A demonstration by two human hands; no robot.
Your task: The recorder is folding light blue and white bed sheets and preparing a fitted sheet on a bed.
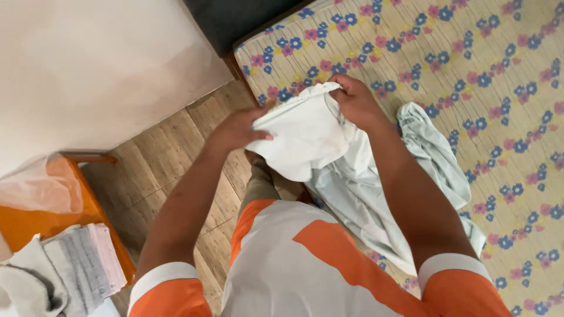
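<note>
A pale white garment (pixel 305 138) hangs between both my hands, above the edge of a bed. My left hand (pixel 235 130) pinches its left side, thumb over the cloth. At the top, my right hand (pixel 352 101) grips the gathered, elastic-looking edge. The rest of the cloth trails down to the right and lies on the flowered bedsheet (pixel 505 105), partly hidden behind my right forearm. My orange and white shirt fills the bottom of the view.
A wooden floor (pixel 170 152) runs between the bed and a white wall (pixel 88 64). At the lower left stands an orange stool (pixel 29 226) with folded grey and white cloths (pixel 76 267) and a clear plastic bag (pixel 35 188).
</note>
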